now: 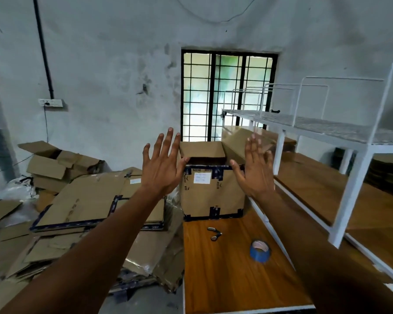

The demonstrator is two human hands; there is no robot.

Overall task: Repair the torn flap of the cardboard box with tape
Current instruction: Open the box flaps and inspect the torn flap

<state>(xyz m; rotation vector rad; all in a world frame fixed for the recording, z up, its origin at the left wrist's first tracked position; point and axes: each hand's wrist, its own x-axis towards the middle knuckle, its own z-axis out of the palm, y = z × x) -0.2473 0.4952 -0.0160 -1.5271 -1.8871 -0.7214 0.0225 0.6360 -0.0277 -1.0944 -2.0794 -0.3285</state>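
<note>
Cardboard box [212, 191] stands at the far edge of the table [232, 277] with flaps up, looks light and bendy, so hold its side walls; left hand [162, 168] and right hand [255, 175] both have an open, empty grip.

- Both hands are raised with fingers spread, palms facing away: the left hand [162, 165] and the right hand [255, 171], one on each side of the cardboard box [211, 191].
- The box stands at the far end of the wooden table [225, 279], its flaps open upward.
- Nearer on the table lie scissors [214, 233] and, to their right, a blue tape roll [260, 250].
- Flattened cartons [89, 200] are piled on the floor to the left.
- A white metal rack [327, 130] stands to the right.
</note>
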